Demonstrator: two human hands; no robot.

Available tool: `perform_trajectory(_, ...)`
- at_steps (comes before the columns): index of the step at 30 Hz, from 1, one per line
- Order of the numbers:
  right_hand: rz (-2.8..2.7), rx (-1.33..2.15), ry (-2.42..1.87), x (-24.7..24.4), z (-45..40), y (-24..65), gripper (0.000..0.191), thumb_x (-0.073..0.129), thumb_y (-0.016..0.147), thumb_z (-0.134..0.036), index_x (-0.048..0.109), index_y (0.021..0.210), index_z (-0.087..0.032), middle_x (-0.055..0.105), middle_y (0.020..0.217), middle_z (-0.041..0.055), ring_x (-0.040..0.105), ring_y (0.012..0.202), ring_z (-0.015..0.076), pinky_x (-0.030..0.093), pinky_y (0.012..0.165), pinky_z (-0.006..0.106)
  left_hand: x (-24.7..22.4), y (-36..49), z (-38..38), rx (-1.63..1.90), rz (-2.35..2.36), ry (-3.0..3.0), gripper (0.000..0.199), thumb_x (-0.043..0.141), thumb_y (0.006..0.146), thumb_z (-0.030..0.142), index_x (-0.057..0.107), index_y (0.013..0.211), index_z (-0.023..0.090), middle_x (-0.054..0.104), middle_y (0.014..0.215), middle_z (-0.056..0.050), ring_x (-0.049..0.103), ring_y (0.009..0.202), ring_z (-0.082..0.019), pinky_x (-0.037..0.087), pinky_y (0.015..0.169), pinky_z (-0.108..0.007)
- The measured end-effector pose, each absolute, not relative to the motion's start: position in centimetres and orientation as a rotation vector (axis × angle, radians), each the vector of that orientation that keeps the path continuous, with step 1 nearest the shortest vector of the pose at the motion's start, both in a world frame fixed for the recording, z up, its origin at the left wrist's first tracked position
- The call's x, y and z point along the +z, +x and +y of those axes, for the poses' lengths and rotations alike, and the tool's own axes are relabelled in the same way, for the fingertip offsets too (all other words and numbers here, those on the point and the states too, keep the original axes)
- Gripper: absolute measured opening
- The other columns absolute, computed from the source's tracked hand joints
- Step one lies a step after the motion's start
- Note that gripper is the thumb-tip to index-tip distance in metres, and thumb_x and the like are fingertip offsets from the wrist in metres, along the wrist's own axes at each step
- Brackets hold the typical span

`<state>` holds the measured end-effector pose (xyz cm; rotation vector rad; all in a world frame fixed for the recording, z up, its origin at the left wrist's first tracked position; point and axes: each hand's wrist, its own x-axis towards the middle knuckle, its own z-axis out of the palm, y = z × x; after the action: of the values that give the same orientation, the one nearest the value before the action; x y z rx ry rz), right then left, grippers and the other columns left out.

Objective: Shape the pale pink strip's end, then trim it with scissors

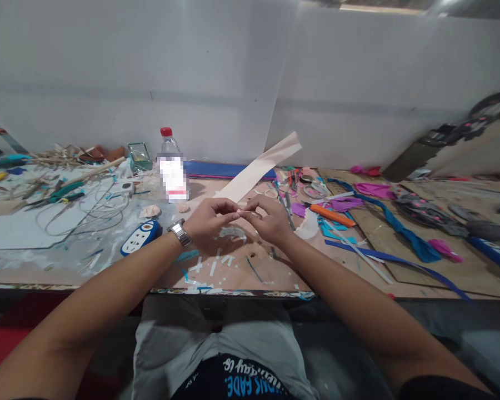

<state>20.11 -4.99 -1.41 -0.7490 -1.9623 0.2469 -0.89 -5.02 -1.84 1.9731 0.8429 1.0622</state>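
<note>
That small pale bit (240,213) is right at your fingertips, above the worktop (281,273), too tiny to tell its long axis. Your left hand (208,221) and right hand (274,221) both pinch it, equally near, and the wide cream strip (258,169) slants off rightward just behind them.

left hand (208,220), right hand (271,221): fingers pinching small piece (240,213) | pale strip (261,169) beyond | bottle (173,169) upright

Dim indoor light, pale glare along the top edge, soft shadows beneath the hands (239,219), stretched blurry edges
</note>
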Motion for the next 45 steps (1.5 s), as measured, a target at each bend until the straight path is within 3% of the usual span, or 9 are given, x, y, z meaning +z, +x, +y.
perform_trajectory(9,-1.996,0.247,-0.722,-1.41,-4.86,20.23,0.020,0.072,0.090,-0.038,0.070,0.081,-0.020,0.070,0.076,0.0023,0.063,0.072,0.0170,0.046,0.069,0.031,-1.74,-0.95,-4.90,1.088,0.867,2.025,0.036,0.066,0.091,0.049,0.075,0.096,0.014,0.074,0.085,-0.008,0.063,0.076,-0.015,0.047,0.069,-0.026)
perform_trajectory(26,-2.005,0.243,-0.747,-1.68,-4.65,20.28,0.025,0.070,0.091,-0.045,0.069,0.085,-0.021,0.071,0.080,0.0036,0.065,0.075,0.0186,0.048,0.070,0.032,-1.90,-0.73,-5.05,1.168,0.870,2.029,0.032,0.067,0.091,0.046,0.077,0.097,0.016,0.077,0.089,-0.009,0.068,0.079,-0.016,0.053,0.072,-0.027)
perform_trajectory(45,-2.024,0.217,-0.762,-1.69,-4.76,20.21,0.021,0.069,0.092,-0.042,0.070,0.087,-0.021,0.071,0.080,0.0041,0.065,0.074,0.0184,0.049,0.070,0.032,-1.80,-0.81,-5.12,1.150,0.892,2.027,0.031,0.066,0.091,0.044,0.077,0.098,0.016,0.075,0.086,-0.008,0.064,0.073,-0.014,0.049,0.064,-0.025)
